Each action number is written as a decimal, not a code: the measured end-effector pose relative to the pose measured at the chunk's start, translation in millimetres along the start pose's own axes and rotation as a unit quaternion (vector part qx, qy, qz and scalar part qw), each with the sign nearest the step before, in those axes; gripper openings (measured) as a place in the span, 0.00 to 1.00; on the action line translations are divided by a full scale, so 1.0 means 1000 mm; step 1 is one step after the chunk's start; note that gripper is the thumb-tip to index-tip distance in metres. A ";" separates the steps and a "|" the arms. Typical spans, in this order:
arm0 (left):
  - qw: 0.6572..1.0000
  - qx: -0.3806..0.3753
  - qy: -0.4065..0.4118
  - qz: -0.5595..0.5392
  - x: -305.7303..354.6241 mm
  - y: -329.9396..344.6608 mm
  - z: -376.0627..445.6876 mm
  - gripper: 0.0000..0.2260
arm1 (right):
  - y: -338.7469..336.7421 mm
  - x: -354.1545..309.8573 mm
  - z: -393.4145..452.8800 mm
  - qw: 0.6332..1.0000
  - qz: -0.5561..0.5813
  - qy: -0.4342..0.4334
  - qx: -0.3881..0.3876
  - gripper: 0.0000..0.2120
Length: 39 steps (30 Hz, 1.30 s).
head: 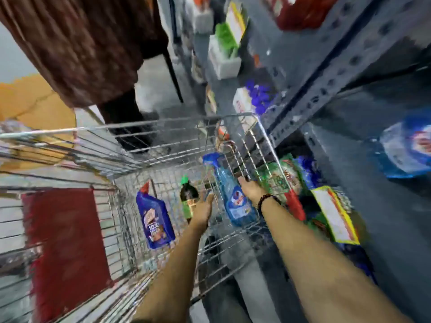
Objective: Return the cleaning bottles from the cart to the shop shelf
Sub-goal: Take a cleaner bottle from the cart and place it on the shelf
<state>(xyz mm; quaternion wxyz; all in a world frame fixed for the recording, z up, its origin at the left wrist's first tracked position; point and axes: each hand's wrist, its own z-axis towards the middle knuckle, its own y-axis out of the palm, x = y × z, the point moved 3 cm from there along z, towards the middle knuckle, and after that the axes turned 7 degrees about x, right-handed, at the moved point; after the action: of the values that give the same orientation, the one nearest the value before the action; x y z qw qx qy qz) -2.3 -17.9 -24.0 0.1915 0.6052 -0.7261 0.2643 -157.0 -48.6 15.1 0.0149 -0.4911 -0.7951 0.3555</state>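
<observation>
Three bottles lie in the wire cart (163, 127): the angled-neck bottle (155, 217) at nine o'clock, the spray bottle (233, 194) at three, the capped bottle (187, 194) between. The shelf (338, 73) stands at the cart's three o'clock.

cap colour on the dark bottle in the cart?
Green cap on the dark bottle; head view.

Red mat (67, 243) on the floor, brown skirt (77, 45) of a bystander, green packets (277, 180) low beside yellow-edged card (333, 215)

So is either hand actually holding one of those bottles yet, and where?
Hard to tell. The right hand rests against the blue spray bottle at mid-body, but no closed grip shows. The left hand reaches near the dark bottle, holding nothing.
</observation>
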 end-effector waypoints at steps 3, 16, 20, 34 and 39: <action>0.995 -0.023 -0.059 -0.080 -0.012 0.021 0.024 0.19 | 0.022 0.008 0.035 0.998 0.030 0.054 0.005 0.30; 0.984 -0.026 -0.104 -0.140 -0.033 0.051 0.039 0.14 | 0.053 0.031 0.078 0.999 0.000 0.040 0.025 0.28; 0.985 -0.034 -0.097 -0.137 -0.033 0.025 0.026 0.12 | 0.046 0.020 0.056 0.997 0.057 0.035 -0.045 0.18; 0.948 -0.254 0.186 0.050 0.143 -0.093 -0.162 0.19 | -0.084 -0.031 -0.205 0.920 0.338 -0.195 -0.025 0.12; 0.876 -0.364 0.302 0.092 0.208 -0.109 -0.265 0.14 | -0.143 -0.029 -0.329 0.875 0.363 -0.320 0.004 0.09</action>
<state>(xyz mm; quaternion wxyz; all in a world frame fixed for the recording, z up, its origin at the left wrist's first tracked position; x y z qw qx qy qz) 53.3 -30.6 326.0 0.5831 0.3145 -0.7300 0.1681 -129.5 71.5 353.3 -0.3683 -0.6048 -0.5207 0.4770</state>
